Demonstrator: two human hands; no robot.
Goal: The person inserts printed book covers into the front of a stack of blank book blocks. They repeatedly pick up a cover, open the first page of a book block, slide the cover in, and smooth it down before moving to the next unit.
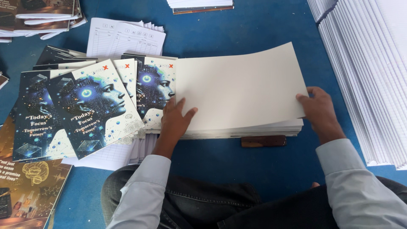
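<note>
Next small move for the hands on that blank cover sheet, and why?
Probably fold it leftward: the right hand has the blank sheet's right edge lifted off the stack, while the left hand presses flat near its left edge, beside the printed covers.

Left hand (pixel 174 120) rests flat on the stack of covers (pixel 237 91), spread on a blue surface (pixel 254 25); right hand (pixel 319 111) lifts the top sheet's right edge. Printed notebooks (pixel 91 112) fan out at left; ruled paper stacks (pixel 369 76) stand at right.
</note>
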